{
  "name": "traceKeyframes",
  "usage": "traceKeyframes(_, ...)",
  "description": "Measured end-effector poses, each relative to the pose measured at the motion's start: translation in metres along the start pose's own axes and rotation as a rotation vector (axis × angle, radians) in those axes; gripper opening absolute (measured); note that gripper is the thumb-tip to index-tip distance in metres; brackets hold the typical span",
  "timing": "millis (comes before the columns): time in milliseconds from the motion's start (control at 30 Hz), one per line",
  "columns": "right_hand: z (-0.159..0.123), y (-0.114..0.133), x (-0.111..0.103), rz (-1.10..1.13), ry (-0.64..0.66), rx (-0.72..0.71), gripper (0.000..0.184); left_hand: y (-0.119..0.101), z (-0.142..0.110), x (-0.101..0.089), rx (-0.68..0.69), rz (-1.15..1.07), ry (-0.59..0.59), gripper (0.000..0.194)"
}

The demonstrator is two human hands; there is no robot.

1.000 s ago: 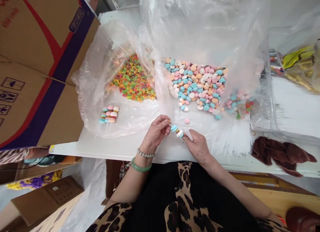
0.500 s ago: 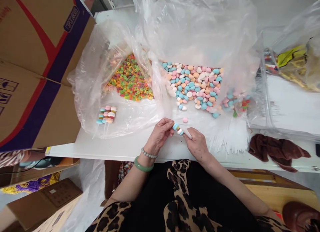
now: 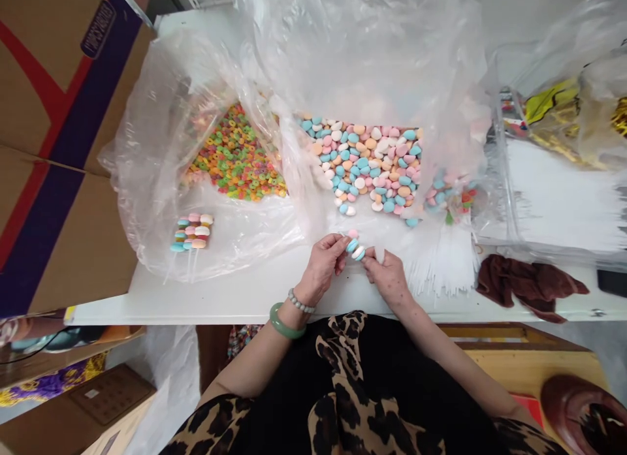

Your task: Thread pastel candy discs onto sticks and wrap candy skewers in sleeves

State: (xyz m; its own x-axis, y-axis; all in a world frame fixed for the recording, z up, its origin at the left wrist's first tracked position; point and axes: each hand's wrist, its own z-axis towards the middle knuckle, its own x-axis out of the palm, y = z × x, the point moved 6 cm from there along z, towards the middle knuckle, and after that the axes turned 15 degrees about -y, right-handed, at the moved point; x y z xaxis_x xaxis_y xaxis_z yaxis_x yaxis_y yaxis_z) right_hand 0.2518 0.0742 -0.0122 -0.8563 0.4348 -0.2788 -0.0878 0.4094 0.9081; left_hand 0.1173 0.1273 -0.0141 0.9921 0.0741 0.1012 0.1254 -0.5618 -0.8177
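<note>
My left hand (image 3: 325, 266) and my right hand (image 3: 386, 275) meet over the white table's (image 3: 230, 292) front edge. Between their pinched fingertips is a short candy skewer (image 3: 356, 249) with blue and white pastel discs on a thin white stick. The left fingers pinch the discs, the right fingers hold the stick end. A loose pink candy (image 3: 353, 234) lies just behind it. Further back a heap of pastel disc candies (image 3: 367, 164) spreads on clear plastic.
Coloured ring candies (image 3: 232, 161) fill a clear bag at left, with finished skewers (image 3: 192, 230) in front. White sticks (image 3: 441, 266) lie fanned at right beside a brown cloth (image 3: 529, 285). A clear box (image 3: 553, 187) stands at right, cardboard boxes (image 3: 53, 135) at left.
The hands have closed in toward each other, so less of the stick shows. The view has shifted, so everything sits a little further left in the frame.
</note>
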Motion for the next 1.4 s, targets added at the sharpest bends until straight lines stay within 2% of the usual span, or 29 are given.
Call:
traceKeyframes(67, 0.007, -0.002, -0.013, 0.109, -0.044, 0.074, 0.017, -0.010, 0.002, 0.006, 0.178, 0.169, -0.016, 0.027)
traceKeyframes(167, 0.018, -0.009, -0.028, 0.227, -0.147, 0.130, 0.018, -0.024, 0.005, 0.021, 0.573, 0.596, -0.019, 0.015)
traceKeyframes(200, 0.020, -0.013, -0.030, 0.253, -0.163, 0.153, 0.019, -0.024, 0.007, 0.026, 0.663, 0.745, -0.004, 0.013)
traceKeyframes(267, 0.024, -0.022, -0.028, 0.290, -0.163, 0.196, 0.019, -0.020, 0.013, 0.033, 0.740, 0.946, 0.014, 0.013)
traceKeyframes(333, 0.026, -0.028, -0.025, 0.303, -0.150, 0.224, 0.020, -0.019, 0.021, 0.032, 0.726, 0.960, 0.007, 0.010)
traceKeyframes(400, 0.027, -0.032, -0.024, 0.309, -0.145, 0.246, 0.020, -0.025, 0.027, 0.026, 0.667, 0.840, -0.028, 0.005)
traceKeyframes(500, 0.028, -0.035, -0.025, 0.324, -0.149, 0.266, 0.019, -0.042, 0.032, 0.011, 0.614, 0.657, -0.167, 0.001)
traceKeyframes(600, 0.030, -0.035, -0.026, 0.348, -0.148, 0.279, 0.019, -0.057, 0.034, 0.003, 0.666, 0.654, -0.278, 0.003)
traceKeyframes(667, 0.030, -0.034, -0.026, 0.359, -0.148, 0.284, 0.018, -0.058, 0.036, 0.007, 0.715, 0.736, -0.242, 0.006)
traceKeyframes(767, 0.031, -0.033, -0.025, 0.366, -0.154, 0.283, 0.018, -0.043, 0.039, 0.024, 0.740, 0.876, 0.048, 0.012)
traceKeyframes(800, 0.031, -0.033, -0.025, 0.368, -0.154, 0.283, 0.018, -0.038, 0.039, 0.028, 0.739, 0.891, 0.125, 0.014)
traceKeyframes(833, 0.031, -0.033, -0.025, 0.370, -0.154, 0.284, 0.018, -0.036, 0.041, 0.030, 0.747, 0.894, 0.150, 0.016)
traceKeyframes(1000, 0.032, -0.035, -0.025, 0.370, -0.148, 0.285, 0.018, -0.052, 0.054, 0.033, 0.889, 1.022, -0.101, 0.023)
traceKeyframes(1100, 0.032, -0.036, -0.025, 0.366, -0.155, 0.296, 0.019, -0.056, 0.066, 0.035, 0.870, 1.143, -0.137, 0.026)
traceKeyframes(1167, 0.032, -0.036, -0.025, 0.368, -0.156, 0.308, 0.020, -0.056, 0.073, 0.029, 0.815, 1.140, -0.151, 0.023)
traceKeyframes(1400, 0.032, -0.033, -0.025, 0.360, -0.142, 0.322, 0.018, -0.050, 0.073, -0.005, 0.611, 0.860, -0.127, 0.022)
